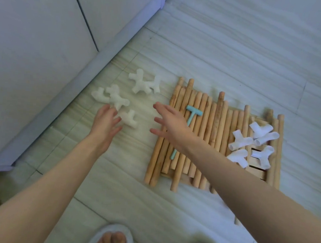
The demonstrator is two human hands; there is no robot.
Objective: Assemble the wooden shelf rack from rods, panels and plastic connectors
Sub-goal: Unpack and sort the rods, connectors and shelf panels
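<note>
- Wooden rods [203, 138] lie side by side in a loose bundle on the pale tiled floor [242, 60], and slatted panels [257, 172] peek out from under them at the right end.
- A teal T-shaped tool [191, 115] lies on top of the rods, toward their left side, partly hidden by the right hand.
- On the right end of the rods sits a cluster of white plastic connectors [253, 144].
- Left of the rods, straight on the floor, a second scatter of white connectors [118, 96] is spread out.
- Left hand [104, 125] reaches in with fingers loose, fingertips at the nearest connector of that scatter, gripping nothing.
- Right hand [170, 124] hovers over the rods' left edge, fingers spread wide, holding nothing.
- A white cabinet [34, 47] stands beyond the scatter.
- Grey slippers [110, 239] are nearest the camera, below the rods.
</note>
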